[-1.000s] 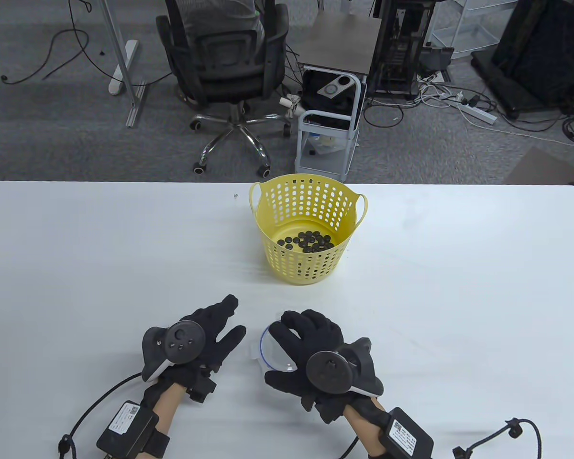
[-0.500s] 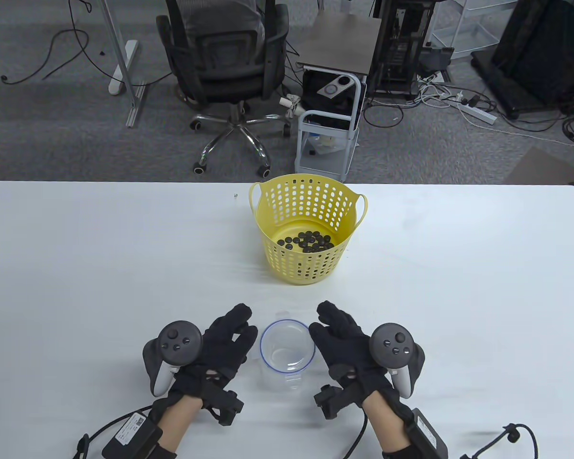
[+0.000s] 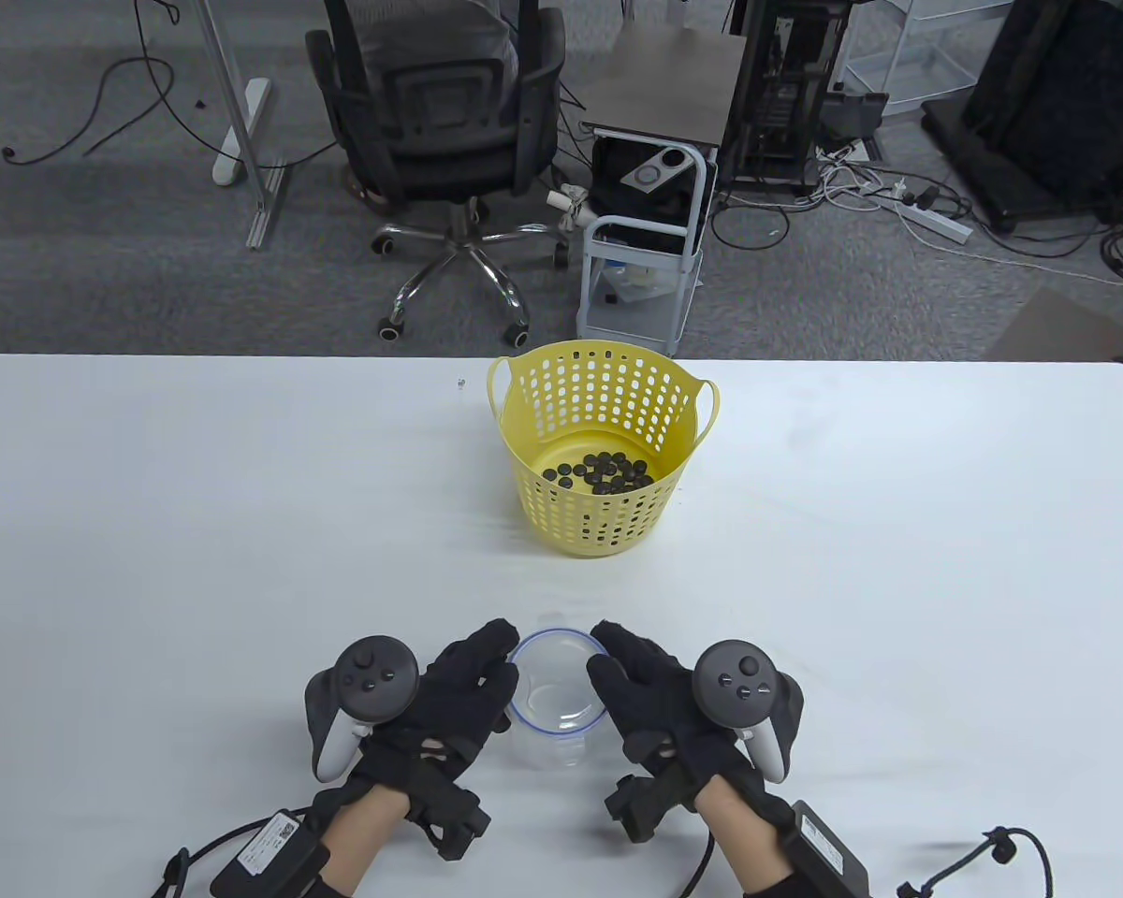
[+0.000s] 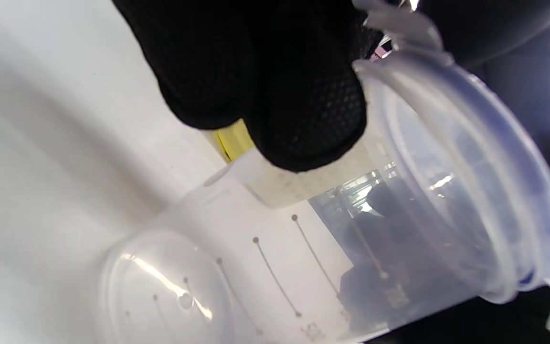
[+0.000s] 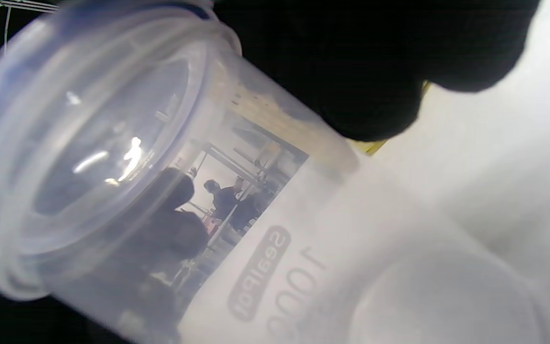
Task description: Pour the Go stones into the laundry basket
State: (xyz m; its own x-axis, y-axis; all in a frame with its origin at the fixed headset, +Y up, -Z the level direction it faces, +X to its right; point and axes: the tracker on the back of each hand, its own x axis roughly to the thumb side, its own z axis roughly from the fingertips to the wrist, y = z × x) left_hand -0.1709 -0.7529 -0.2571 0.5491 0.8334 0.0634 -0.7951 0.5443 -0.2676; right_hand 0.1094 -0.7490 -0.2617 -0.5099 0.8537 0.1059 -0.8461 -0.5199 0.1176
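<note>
Spanning the lower half: white table, with a tiny pale speck near its far edge, about 12 o'clock. Beyond, on grey carpet: at 12, white rolling cart; at 11, black office chair on a chrome star base; at 10, white desk legs and a looping black cable; at 2, white power strip among tangled cords, near dark equipment.

Table view looks down from above; both wrist views press close on the shared cup.
</note>
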